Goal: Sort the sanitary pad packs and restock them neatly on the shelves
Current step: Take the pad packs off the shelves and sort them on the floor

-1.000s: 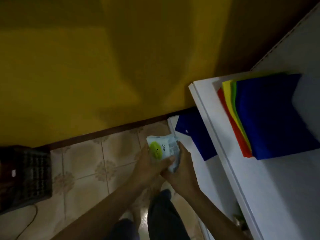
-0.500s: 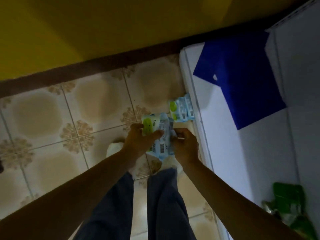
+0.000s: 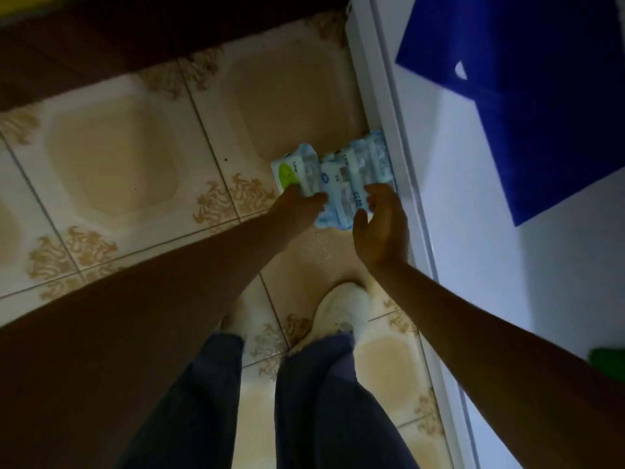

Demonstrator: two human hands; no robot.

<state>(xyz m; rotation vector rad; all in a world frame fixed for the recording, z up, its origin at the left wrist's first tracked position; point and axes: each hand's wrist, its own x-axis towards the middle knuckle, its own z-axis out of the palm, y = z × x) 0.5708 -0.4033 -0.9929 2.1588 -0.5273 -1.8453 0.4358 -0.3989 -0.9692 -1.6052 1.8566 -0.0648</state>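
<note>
A white pad pack with a green spot (image 3: 293,170) lies low over the tiled floor, and my left hand (image 3: 297,206) grips its near edge. Pressed against its right side is a row of light-blue pad packs (image 3: 362,170), which reaches the base of the white shelf unit (image 3: 399,184). My right hand (image 3: 380,228) hovers just in front of the blue packs. Its palm faces left, its fingers are loosely curved, and it holds nothing. The near ends of the packs are hidden by my fingers.
A blue sheet (image 3: 527,96) lies on the lowest white shelf at the upper right. Something green (image 3: 608,363) peeks in at the right edge. My white shoes (image 3: 341,309) stand on the patterned floor tiles (image 3: 111,157). A dark skirting runs along the top.
The view tipped from the wall and upper shelf down to the floor. Both hands lowered the green-spotted pack beside the blue packs, and my right hand let go.
</note>
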